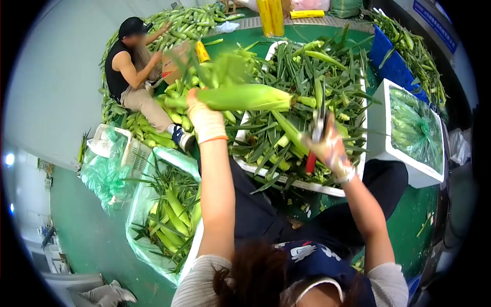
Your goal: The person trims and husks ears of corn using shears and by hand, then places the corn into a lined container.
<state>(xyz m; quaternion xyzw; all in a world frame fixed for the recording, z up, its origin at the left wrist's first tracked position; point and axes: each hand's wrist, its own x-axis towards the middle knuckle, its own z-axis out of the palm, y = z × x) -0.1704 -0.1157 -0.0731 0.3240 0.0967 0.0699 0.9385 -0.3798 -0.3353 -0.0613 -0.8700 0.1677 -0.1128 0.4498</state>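
My gloved left hand (207,123) is closed around an ear of corn (245,97) in its green husk, held sideways with its cut stalk end pointing right. In my gloved right hand (330,151) is a pair of pruning shears (311,162) with a red handle, the blades up near the stalk end but apart from it. Whether the blades are parted is hard to make out. Beneath both lies a large white tub (317,187) heaped with cut leaves and stalk pieces (286,123). Husked ears (174,115) are piled beyond my left hand.
At my left, a box lined with pale plastic (135,225) holds corn with long leaves. A white foam box (409,171) with bagged corn and a blue crate (391,66) stand right. Another person (135,66) sits by the pile at upper left, beside a cardboard box (175,61).
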